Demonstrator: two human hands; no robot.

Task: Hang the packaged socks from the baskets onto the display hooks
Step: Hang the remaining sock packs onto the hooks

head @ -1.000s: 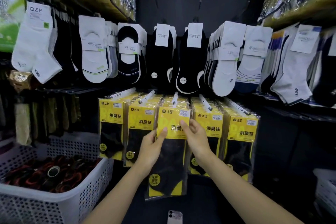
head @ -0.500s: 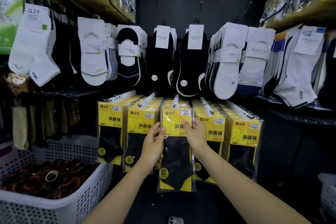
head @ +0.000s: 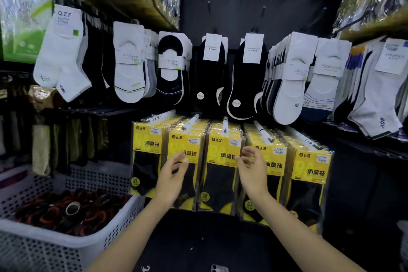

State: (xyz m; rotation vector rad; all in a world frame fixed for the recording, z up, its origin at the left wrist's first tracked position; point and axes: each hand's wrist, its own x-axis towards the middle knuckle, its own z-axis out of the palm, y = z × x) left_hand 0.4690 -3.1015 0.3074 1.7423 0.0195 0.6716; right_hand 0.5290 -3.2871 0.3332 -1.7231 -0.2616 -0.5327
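Observation:
A yellow and black sock pack (head: pixel 221 165) hangs at the front of the middle display hook (head: pixel 225 125), in a row of several full hooks of the same packs. My left hand (head: pixel 171 178) hovers just left of it with relaxed fingers and holds nothing. My right hand (head: pixel 251 169) hovers just right of it, fingers loosely spread, also holding nothing. Neither hand touches the pack.
A white perforated basket (head: pixel 55 247) with dark red and black items stands at lower left. Rows of white and black socks (head: pixel 212 73) hang above. More sock racks crowd both sides. A second white basket edge (head: pixel 403 234) shows at far right.
Both hands held the pack by its sides and lifted it onto the middle hook. They have now let go and drawn slightly apart; the pack hangs in line with the row.

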